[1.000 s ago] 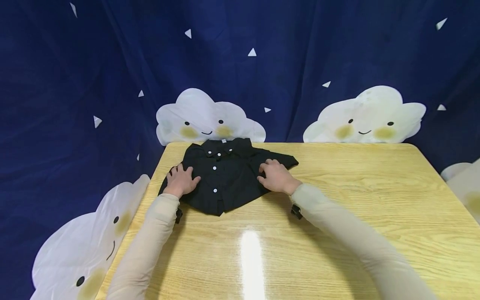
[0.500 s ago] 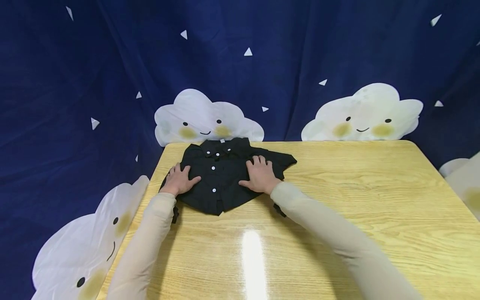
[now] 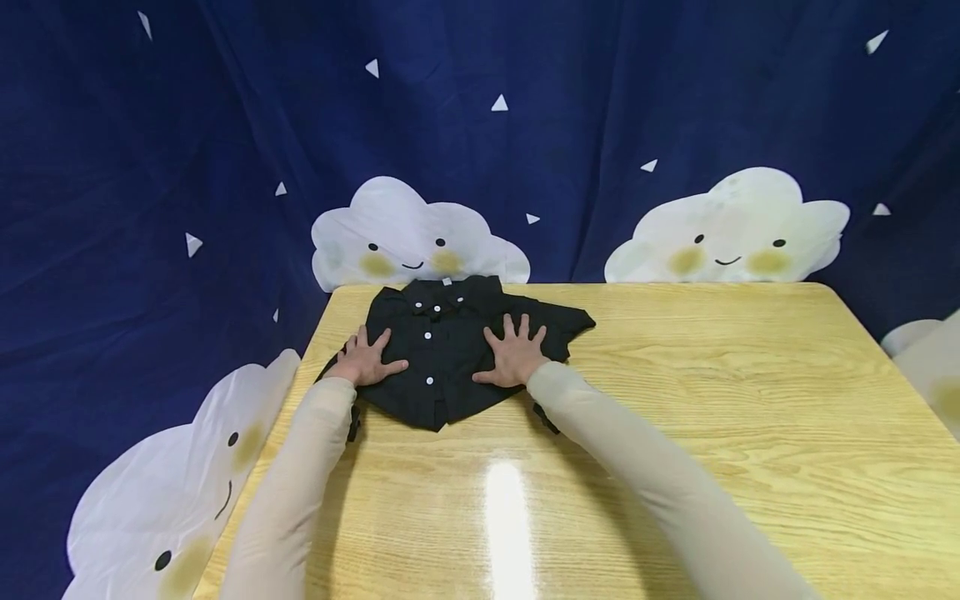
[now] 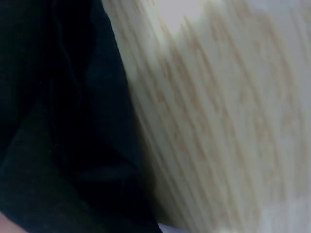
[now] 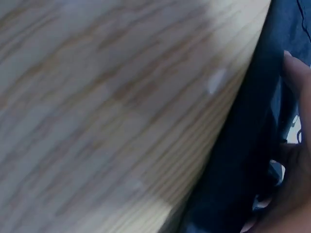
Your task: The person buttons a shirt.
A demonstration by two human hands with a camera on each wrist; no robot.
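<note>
A black button-up shirt (image 3: 457,358) with white buttons lies front side up near the table's far left edge, collar toward the back. Its right-hand sleeve extends sideways over the wood. My left hand (image 3: 363,362) rests on the shirt's left side, fingers spread. On the right half of the shirt front my right hand (image 3: 515,354) lies with its fingers spread too. In the left wrist view the black cloth (image 4: 73,121) fills the left side. The right wrist view shows part of my right hand (image 5: 291,194) beside the dark shirt edge (image 5: 233,141).
The light wooden table (image 3: 720,400) stretches out to the right and front. Behind it hangs a dark blue curtain (image 3: 585,100) with white clouds (image 3: 731,229) and small white triangles. A bright light reflection lies on the wood in front.
My right hand has moved left from near the shirt's right sleeve onto the shirt front, and its fingers have spread. My left hand stays almost in place, its thumb slightly farther out.
</note>
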